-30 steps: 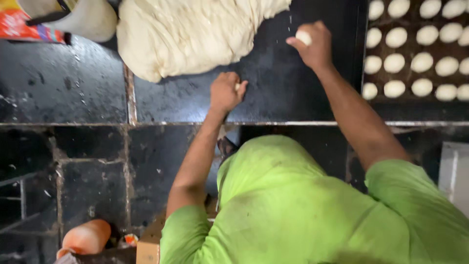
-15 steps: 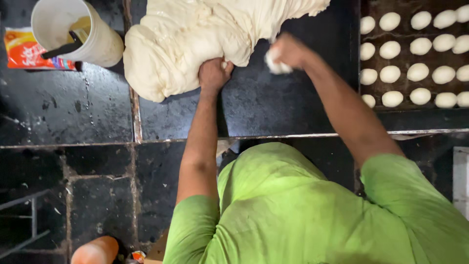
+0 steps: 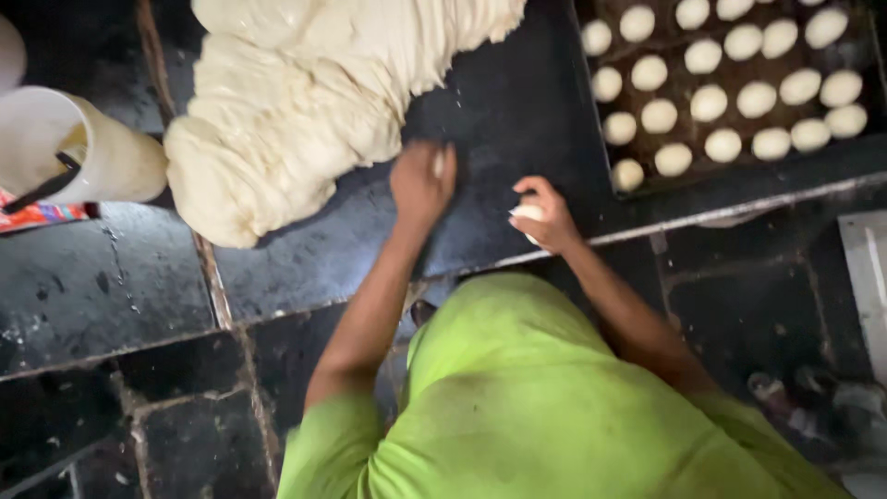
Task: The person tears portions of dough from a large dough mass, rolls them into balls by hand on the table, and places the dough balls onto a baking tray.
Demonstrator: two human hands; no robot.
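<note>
A large pale dough mass (image 3: 305, 102) lies on the black counter (image 3: 517, 102). My left hand (image 3: 420, 180) rests palm down on the counter just right of the mass, fingers closed over a small dough piece (image 3: 439, 164) that shows between them. My right hand (image 3: 547, 217) is near the counter's front edge and grips a small round dough ball (image 3: 527, 213). A dark tray (image 3: 767, 166) at the upper right holds several rows of shaped dough balls (image 3: 721, 97).
A white bucket (image 3: 92, 152) with a dark utensil in it stands at the left, beside a colourful packet (image 3: 37, 214). A metal strip (image 3: 721, 214) edges the counter front. Dark tiled floor (image 3: 111, 407) lies below, with a pale slab (image 3: 868, 268) at the right.
My left hand has drawn back from the dough mass onto the bare counter. My right hand has moved down toward the front edge, still holding a dough ball.
</note>
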